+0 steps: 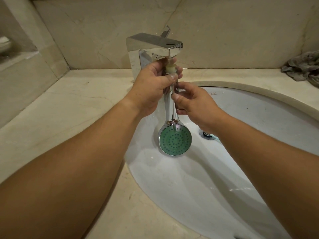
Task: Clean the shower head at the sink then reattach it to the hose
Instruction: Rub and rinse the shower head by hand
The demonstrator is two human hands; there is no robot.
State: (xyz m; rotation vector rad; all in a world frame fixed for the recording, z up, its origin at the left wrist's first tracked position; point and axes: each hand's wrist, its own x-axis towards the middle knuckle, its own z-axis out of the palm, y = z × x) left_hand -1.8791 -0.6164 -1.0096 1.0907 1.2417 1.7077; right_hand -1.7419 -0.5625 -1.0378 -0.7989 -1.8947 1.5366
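Observation:
A chrome shower head (174, 140) with a green spray face hangs upside down over the white sink (250, 118). Its pale threaded end points up, right under the spout of the chrome faucet (153, 47). My left hand (153, 85) grips the top of the handle, just below the threaded end. My right hand (193, 104) holds the handle lower down, thumb and fingers curled around it. The spray face looks toward me. No hose is in view.
A beige stone counter (69, 109) surrounds the sink, with tiled walls behind and to the left. A crumpled grey cloth (303, 68) lies at the back right corner. The chrome drain (207, 134) shows beside my right wrist.

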